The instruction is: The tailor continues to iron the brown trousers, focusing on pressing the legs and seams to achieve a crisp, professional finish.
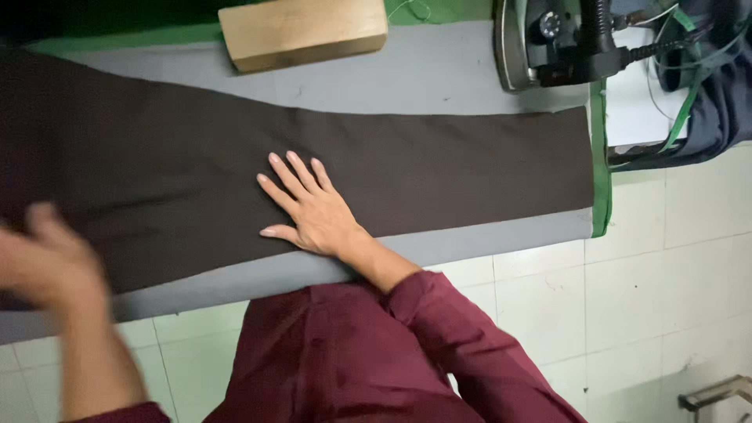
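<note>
Head view: right hand (309, 210) lies flat, fingers spread, on dark fabric (439, 164); blurred left hand (47, 258) is open over the fabric's edge on the grey surface (439, 78).

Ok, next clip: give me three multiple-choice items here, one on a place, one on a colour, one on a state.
1. Where is the wooden block?
A. at the board's far edge
B. on the floor
C. under the right hand

2. What colour is the cloth spread on the ironing board?
A. white
B. dark brown
C. yellow

3. How is the right hand?
A. fisted
B. gripping the iron
C. flat, fingers spread

Answers: 1 A, it sits beyond the cloth, left of the iron. 2 B, it looks dark brown against the grey pad. 3 C, the palm presses on the cloth; the left hand is blurred.
</note>
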